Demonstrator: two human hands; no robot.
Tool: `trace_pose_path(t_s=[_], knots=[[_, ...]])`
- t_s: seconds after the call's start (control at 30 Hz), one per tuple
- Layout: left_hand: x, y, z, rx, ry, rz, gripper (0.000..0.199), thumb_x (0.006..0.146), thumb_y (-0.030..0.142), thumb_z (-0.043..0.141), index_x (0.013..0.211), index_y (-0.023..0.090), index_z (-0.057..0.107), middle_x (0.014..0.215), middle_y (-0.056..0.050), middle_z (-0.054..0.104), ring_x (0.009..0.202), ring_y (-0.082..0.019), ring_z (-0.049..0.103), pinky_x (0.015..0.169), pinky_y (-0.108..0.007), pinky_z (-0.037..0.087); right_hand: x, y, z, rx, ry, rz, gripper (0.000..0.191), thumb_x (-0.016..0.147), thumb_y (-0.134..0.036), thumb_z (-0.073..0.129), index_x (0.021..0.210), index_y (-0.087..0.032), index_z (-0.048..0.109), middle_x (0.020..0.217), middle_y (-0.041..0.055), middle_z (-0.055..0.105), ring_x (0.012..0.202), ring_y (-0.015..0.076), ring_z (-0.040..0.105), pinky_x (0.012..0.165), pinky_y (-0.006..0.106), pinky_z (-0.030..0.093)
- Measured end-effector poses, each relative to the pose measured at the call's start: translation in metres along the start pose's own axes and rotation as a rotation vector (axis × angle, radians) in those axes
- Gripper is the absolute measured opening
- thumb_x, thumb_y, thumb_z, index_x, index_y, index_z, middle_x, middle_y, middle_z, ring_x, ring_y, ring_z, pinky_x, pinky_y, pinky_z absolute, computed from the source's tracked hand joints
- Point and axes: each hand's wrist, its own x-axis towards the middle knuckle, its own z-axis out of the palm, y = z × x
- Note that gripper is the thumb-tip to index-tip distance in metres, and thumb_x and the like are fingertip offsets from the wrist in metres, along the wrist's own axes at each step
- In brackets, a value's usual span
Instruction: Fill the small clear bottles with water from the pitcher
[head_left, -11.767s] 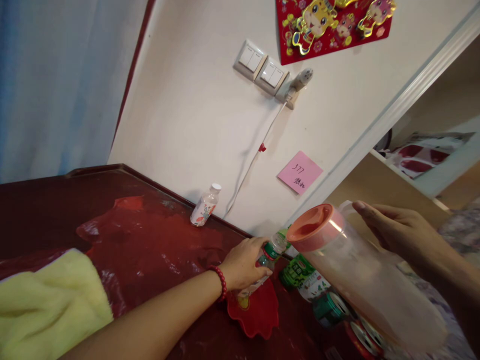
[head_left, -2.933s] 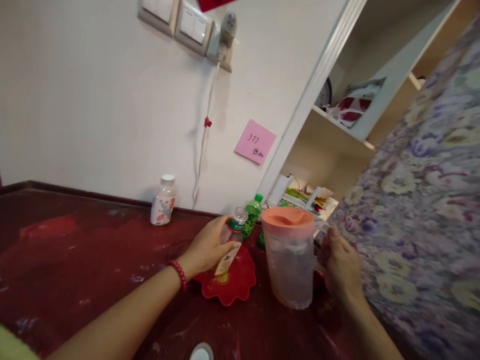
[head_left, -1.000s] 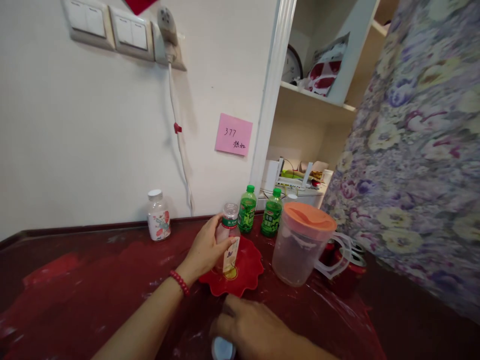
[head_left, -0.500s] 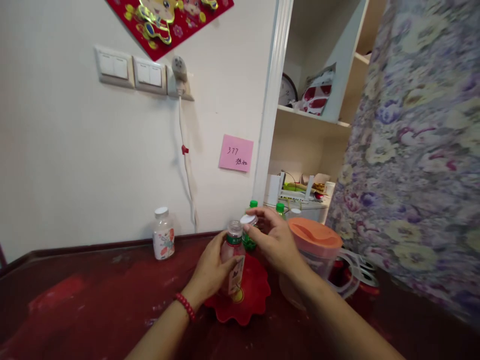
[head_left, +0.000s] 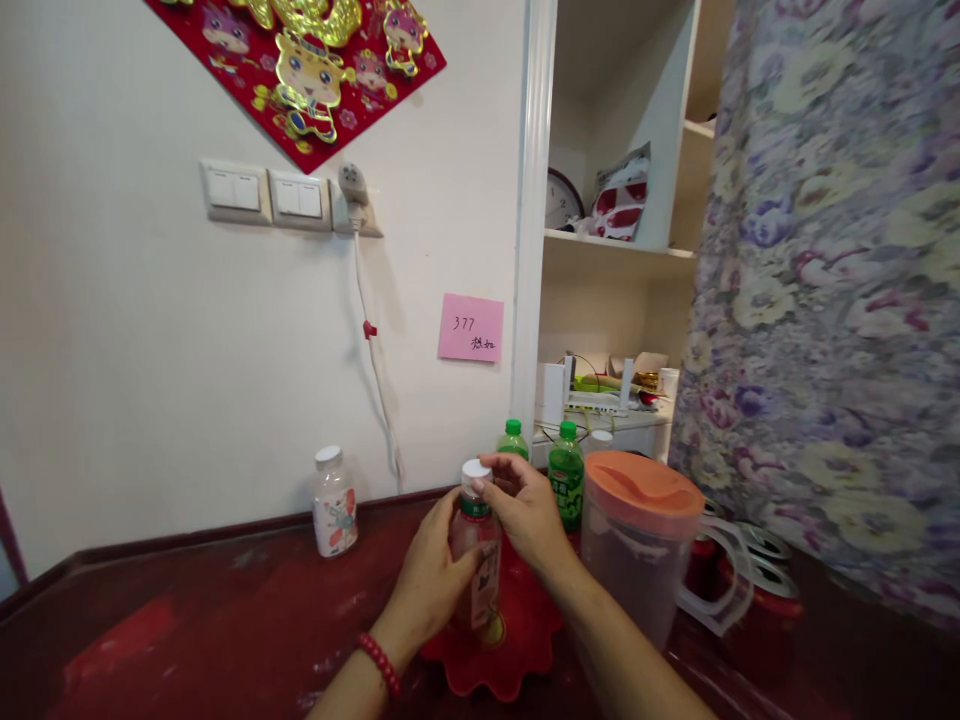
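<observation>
A clear bottle (head_left: 486, 590) with a green-and-red neck band stands roughly upright over the red scalloped dish (head_left: 529, 625), its base partly hidden by a hand. The left hand (head_left: 429, 572), with a red bead bracelet (head_left: 379, 663) at the wrist, has its fingers wrapped around the bottle's body. The right hand (head_left: 529, 508), reaching in from the right side of the dish, has its fingers closed on the white cap (head_left: 477, 470) at the bottle's mouth. Behind the dish are two green bottles, the nearer one (head_left: 568, 485) to the right of the farther one (head_left: 513, 440). Just right of the dish is a translucent pitcher (head_left: 637, 570) with an orange lid (head_left: 643, 488); farther right are red cans (head_left: 769, 610), partly behind the pitcher's handle. Left of the dish, well apart, a white-capped bottle (head_left: 334, 515) stands on the dark red desk (head_left: 225, 640). On the wall (head_left: 270, 350) behind and above the dish is a pink note (head_left: 471, 328).
</observation>
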Motion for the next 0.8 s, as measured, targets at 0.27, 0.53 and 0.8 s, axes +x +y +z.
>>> trace_pose_path(t_s=[0.27, 0.53, 0.8], knots=[[0.0, -0.002, 0.0, 0.037, -0.007, 0.008, 0.064, 0.079, 0.025, 0.07, 0.142, 0.021, 0.057, 0.151, -0.016, 0.062, 0.14, -0.034, 0.059, 0.122, -0.057, 0.041, -0.002, -0.007, 0.002, 0.016, 0.059, 0.027, 0.045, 0.071, -0.048, 0.082, 0.102, -0.017, 0.07, 0.104, 0.0098, 0.075, 0.089, 0.0229, 0.073, 0.079, 0.033, 0.059], [0.0, -0.008, -0.001, 0.058, -0.002, 0.009, 0.066, 0.079, 0.024, 0.072, 0.143, 0.022, 0.057, 0.153, -0.016, 0.061, 0.142, -0.034, 0.056, 0.125, -0.056, 0.038, -0.003, -0.01, 0.002, -0.01, 0.064, 0.038, 0.045, 0.069, -0.05, 0.08, 0.1, -0.019, 0.07, 0.101, 0.009, 0.075, 0.086, 0.0235, 0.072, 0.076, 0.033, 0.058], [0.0, -0.01, -0.002, 0.05, -0.013, 0.008, 0.068, 0.079, 0.026, 0.071, 0.145, 0.023, 0.055, 0.155, -0.016, 0.059, 0.145, -0.034, 0.054, 0.125, -0.059, 0.038, -0.006, -0.013, 0.0, -0.067, 0.071, -0.014, 0.038, 0.083, -0.052, 0.071, 0.099, -0.018, 0.073, 0.099, 0.0065, 0.074, 0.087, 0.0204, 0.069, 0.077, 0.03, 0.055]])
